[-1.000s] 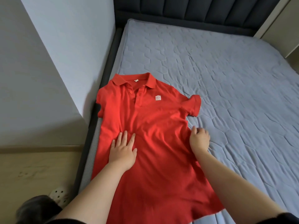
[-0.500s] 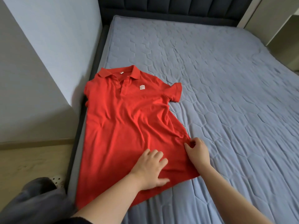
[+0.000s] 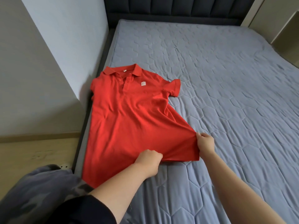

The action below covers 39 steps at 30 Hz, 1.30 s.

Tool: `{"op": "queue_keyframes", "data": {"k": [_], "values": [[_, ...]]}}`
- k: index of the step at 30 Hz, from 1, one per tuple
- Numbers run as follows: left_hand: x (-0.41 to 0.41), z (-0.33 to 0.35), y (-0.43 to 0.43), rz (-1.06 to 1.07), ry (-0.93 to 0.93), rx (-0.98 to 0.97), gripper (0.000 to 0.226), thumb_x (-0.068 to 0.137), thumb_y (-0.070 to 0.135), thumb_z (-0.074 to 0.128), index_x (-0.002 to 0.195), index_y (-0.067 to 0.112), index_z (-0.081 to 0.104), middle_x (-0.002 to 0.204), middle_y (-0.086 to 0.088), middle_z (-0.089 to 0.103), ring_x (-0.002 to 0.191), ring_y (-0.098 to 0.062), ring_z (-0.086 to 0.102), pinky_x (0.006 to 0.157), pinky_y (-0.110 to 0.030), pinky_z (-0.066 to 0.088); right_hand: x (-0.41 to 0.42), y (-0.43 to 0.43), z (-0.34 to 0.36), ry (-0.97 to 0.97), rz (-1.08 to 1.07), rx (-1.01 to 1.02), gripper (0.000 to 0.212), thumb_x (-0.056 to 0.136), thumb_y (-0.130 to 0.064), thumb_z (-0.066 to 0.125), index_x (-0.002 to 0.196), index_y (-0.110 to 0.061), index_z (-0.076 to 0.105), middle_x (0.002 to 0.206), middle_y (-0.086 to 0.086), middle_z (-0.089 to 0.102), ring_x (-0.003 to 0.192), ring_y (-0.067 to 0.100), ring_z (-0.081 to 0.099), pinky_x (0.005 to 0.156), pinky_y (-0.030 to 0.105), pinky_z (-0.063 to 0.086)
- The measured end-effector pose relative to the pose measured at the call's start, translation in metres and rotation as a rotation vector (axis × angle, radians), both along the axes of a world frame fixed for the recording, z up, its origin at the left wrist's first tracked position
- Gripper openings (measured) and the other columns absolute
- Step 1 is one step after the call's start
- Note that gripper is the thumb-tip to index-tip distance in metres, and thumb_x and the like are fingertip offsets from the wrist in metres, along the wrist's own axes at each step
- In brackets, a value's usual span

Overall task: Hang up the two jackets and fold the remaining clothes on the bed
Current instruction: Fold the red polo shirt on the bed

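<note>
The bed [image 3: 226, 94] fills most of the view, covered with a grey-blue quilted sheet with a hexagon pattern, and its dark padded headboard [image 3: 178, 8] stands at the far end. On the left side there is a pale wall [image 3: 48, 62], and under it a strip of light wooden floor [image 3: 32, 152].

On the left part of the bed lies a red polo shirt [image 3: 129, 120], front side up, with the collar toward the headboard. Its left edge is at the border of the mattress. One short sleeve points to the right, and a small white label [image 3: 143, 83] is on the chest. The lower right part of the shirt is pulled out to the side, so the cloth makes tight folds there.

The left hand [image 3: 149, 160] is closed in a fist around the bottom hem of the shirt. The right hand [image 3: 206, 143] pinches the side edge of the shirt near the lower right corner, fingers curled.

At the lower left corner a grey patterned cloth [image 3: 37, 194] is seen, and it is not clear what it is
</note>
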State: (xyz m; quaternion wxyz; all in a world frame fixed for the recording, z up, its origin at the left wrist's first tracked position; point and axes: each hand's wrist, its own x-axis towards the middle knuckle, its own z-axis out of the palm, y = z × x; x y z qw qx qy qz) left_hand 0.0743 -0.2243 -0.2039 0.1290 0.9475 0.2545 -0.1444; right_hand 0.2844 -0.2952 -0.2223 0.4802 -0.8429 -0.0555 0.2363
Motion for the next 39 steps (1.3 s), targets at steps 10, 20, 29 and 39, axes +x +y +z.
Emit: {"op": "queue_keyframes", "data": {"k": [10, 20, 29, 39], "values": [[0.028, 0.005, -0.032, -0.030, 0.182, -0.552, 0.019, 0.079, 0.004, 0.050, 0.083, 0.014, 0.065, 0.089, -0.012, 0.067, 0.074, -0.023, 0.060, 0.058, -0.023, 0.043, 0.005, -0.034, 0.016, -0.261, 0.336, -0.840, 0.034, 0.090, -0.006, 0.042, 0.121, -0.005, 0.055, 0.124, 0.016, 0.058, 0.114, 0.033, 0.056, 0.088, 0.039, 0.045], [-0.003, -0.004, 0.022, 0.481, -0.288, -0.427, 0.025, 0.084, 0.010, 0.046, 0.088, 0.020, 0.068, 0.083, -0.003, 0.069, 0.071, -0.019, 0.066, 0.059, -0.020, 0.046, -0.057, -0.003, -0.012, -0.903, 0.596, -0.329, 0.048, 0.070, 0.002, 0.050, 0.117, 0.001, 0.057, 0.115, 0.020, 0.057, 0.107, 0.039, 0.052, 0.092, 0.046, 0.040], [-0.110, -0.023, 0.096, 1.143, -0.416, -0.192, 0.046, 0.085, 0.031, 0.065, 0.123, 0.008, 0.052, 0.119, -0.016, 0.059, 0.110, -0.033, 0.055, 0.089, -0.039, 0.043, -0.125, 0.066, -0.024, -0.867, 0.968, -0.282, 0.054, 0.089, -0.012, 0.044, 0.143, -0.008, 0.035, 0.154, 0.012, 0.024, 0.144, 0.024, 0.016, 0.117, 0.038, 0.007], [-0.145, -0.034, 0.084, 1.297, -0.262, -0.843, 0.026, 0.095, 0.023, 0.055, 0.113, 0.004, 0.054, 0.099, -0.012, 0.060, 0.086, -0.026, 0.059, 0.070, -0.032, 0.048, -0.149, 0.107, -0.037, -0.709, 0.912, -0.526, 0.056, 0.098, -0.034, 0.030, 0.149, -0.015, 0.017, 0.158, 0.005, 0.010, 0.146, 0.019, 0.006, 0.115, 0.048, 0.007]]}}
